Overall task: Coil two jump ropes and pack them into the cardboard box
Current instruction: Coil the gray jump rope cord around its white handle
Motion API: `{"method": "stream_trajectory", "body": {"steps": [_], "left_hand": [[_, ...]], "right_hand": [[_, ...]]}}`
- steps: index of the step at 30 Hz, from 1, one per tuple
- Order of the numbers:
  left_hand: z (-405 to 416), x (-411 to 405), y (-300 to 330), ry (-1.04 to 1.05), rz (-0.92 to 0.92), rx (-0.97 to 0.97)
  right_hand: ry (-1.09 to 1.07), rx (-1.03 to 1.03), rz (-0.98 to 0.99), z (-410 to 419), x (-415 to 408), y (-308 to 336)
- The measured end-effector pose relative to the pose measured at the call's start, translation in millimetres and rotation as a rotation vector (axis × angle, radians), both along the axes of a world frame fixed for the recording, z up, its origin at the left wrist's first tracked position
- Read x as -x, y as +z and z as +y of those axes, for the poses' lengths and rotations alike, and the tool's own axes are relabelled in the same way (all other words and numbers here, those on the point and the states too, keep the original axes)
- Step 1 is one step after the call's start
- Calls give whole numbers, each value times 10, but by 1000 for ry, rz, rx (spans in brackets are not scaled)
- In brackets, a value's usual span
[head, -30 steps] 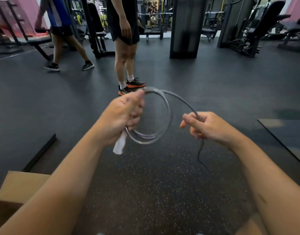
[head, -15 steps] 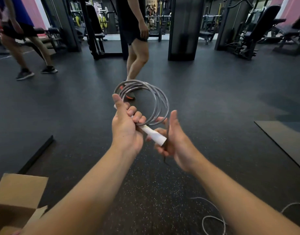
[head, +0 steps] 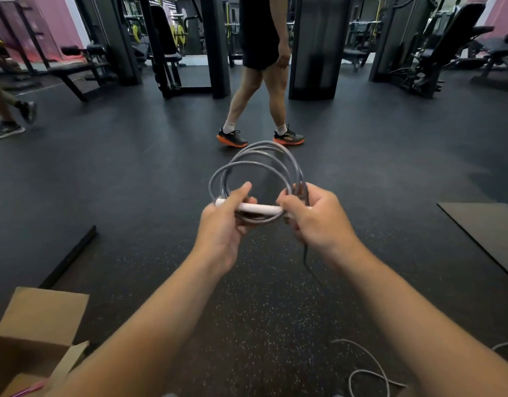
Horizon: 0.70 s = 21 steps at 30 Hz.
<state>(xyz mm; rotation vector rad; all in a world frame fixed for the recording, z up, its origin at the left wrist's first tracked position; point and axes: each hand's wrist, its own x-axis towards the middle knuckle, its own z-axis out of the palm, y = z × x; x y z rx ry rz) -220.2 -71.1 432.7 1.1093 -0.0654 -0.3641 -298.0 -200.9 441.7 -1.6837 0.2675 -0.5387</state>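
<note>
Head view: both hands clamp one coiled rope, box low to my left.

Head view shows my left hand [head: 224, 224] curled round one end of the white handle [head: 257, 208] and my right hand [head: 315, 222] closed over its other end and the coil [head: 258, 179]; the handle's long axis lies across me, level, between the two grips. Loops stand up and away from the handle, and a dark tail [head: 306, 257] drops from under my right hand toward the floor [head: 132, 173]. From the handle, the box [head: 43, 316] sits down and left, flaps open, so I judge my left hand nearer for the drop. A second rope [head: 367, 371] lies loose below and right of the handle. A passer-by [head: 261, 90] walks beyond the coil, well apart; room toward the box looks open.
</note>
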Motion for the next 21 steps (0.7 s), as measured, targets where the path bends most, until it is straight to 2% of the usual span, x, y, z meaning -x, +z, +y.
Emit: {"method": "stream_trajectory", "body": {"steps": [2, 6, 9, 11, 13, 16, 21], "left_hand": [[172, -169, 104, -137, -218, -125], [439, -291, 415, -437, -711, -703], [345, -126, 555, -601, -988, -1013], [231, -9, 568, -596, -1081, -1160], [183, 56, 606, -633, -1014, -1233], [193, 75, 616, -789, -778, -1058], [166, 81, 463, -807, -669, -933]], "right_hand": [[116, -13, 69, -178, 62, 138], [330, 283, 192, -414, 192, 219], [451, 477, 266, -405, 208, 204], [505, 512, 273, -391, 216, 196], [518, 502, 272, -392, 224, 183], [541, 432, 251, -386, 236, 174], [567, 385, 249, -402, 233, 151]]}}
